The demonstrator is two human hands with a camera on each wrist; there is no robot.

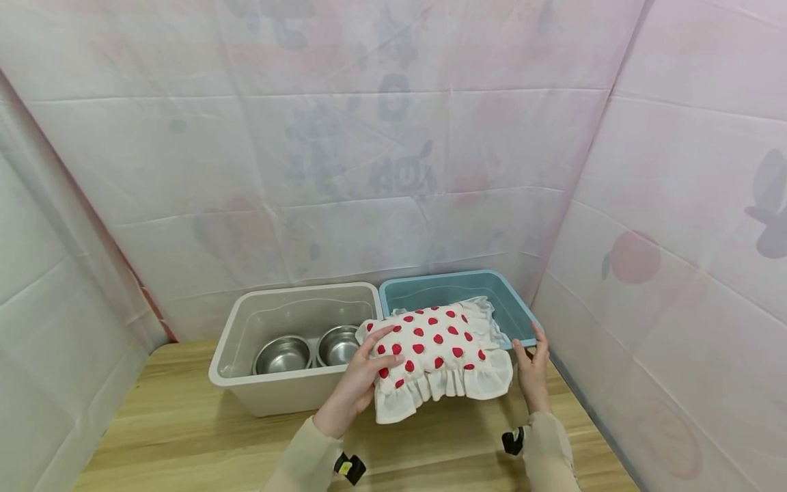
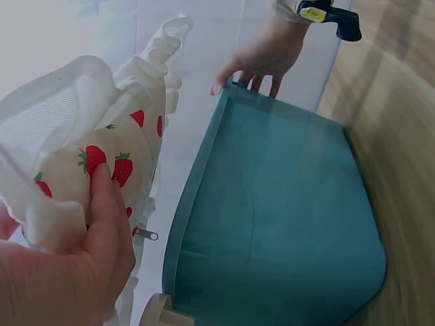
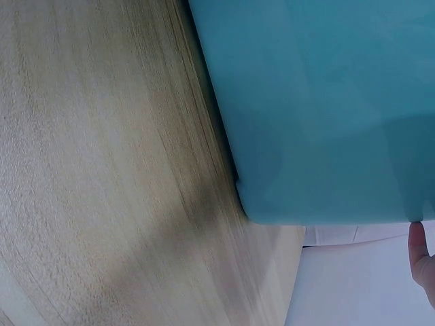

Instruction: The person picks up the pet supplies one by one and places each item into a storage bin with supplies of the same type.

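Note:
A small white pillow [image 1: 430, 345] with red strawberries and a ruffled edge is gripped at its left end by my left hand [image 1: 363, 376]. It is held over the front part of the blue bin [image 1: 399, 287], covering much of the opening. A zipper pull [image 2: 147, 234] hangs from the pillow's underside in the left wrist view. My right hand [image 1: 532, 365] holds the bin's front right corner, thumb and fingers on the rim. In the right wrist view one finger [image 3: 416, 244] touches the bin's side.
A beige bin [image 1: 295, 400] stands left of the blue one, with two steel bowls [image 1: 283, 357] inside. Both bins sit on a wooden table [image 1: 178, 410] against a printed cloth backdrop [image 1: 344, 157]. Another cloth wall [image 1: 676, 287] rises close on the right.

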